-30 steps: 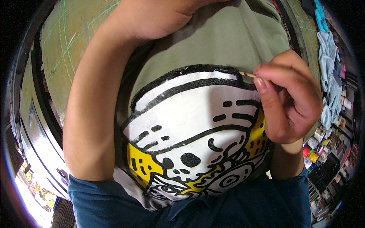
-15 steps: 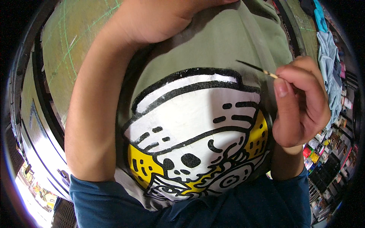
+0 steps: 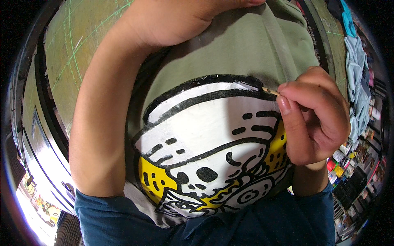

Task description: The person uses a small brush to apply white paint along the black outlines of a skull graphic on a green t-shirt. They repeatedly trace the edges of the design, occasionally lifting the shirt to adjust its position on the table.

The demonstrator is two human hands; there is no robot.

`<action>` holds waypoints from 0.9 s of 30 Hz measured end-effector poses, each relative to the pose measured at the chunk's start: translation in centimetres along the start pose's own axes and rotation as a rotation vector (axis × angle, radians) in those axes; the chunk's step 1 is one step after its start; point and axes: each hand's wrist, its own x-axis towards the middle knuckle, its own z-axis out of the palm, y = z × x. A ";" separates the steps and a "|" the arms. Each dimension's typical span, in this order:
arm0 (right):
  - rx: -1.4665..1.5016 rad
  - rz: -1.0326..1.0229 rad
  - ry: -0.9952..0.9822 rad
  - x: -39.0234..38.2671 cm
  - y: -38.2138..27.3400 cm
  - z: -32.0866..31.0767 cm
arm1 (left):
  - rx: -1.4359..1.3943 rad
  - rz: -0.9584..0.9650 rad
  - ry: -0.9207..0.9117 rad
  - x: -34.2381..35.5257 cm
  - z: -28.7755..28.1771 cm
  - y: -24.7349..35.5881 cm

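Observation:
An olive-green cloth (image 3: 246, 49), seemingly a garment, lies spread in front of me. It carries a cartoon skull picture (image 3: 205, 123) in white, black and yellow, with a wide cap on the skull. Between thumb and fingertips my right hand (image 3: 320, 119) pinches a thin, brush-like stick (image 3: 270, 91) with a pale shaft and dark tip. Its tip points left against the right end of the cap's upper black-and-white band. My left hand (image 3: 176, 20) reaches across the top of the cloth; its fingers are mostly cut off by the upper edge, so their grip is hidden.
A board (image 3: 78, 49) marked with green lines lies at the upper left, with dark rails beside it. Light-blue cloth (image 3: 356, 61) hangs along the right. Below it are many small mixed items (image 3: 349, 176). Bright light comes in at the lower left.
My right hand has moved left and slightly down, bringing the stick's tip from above the plain cloth onto the cap's upper band. My left hand has barely moved.

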 end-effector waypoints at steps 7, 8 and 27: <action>-0.013 0.013 0.020 -0.1 0.0 0.4 | -0.013 -0.043 0.014 0.0 0.2 0.0; -0.020 0.012 0.025 0.0 0.0 0.4 | -0.014 -0.046 0.015 0.0 0.2 0.1; -0.057 0.024 0.004 0.1 -0.3 0.4 | -0.009 -0.015 -0.035 -0.3 -0.2 0.3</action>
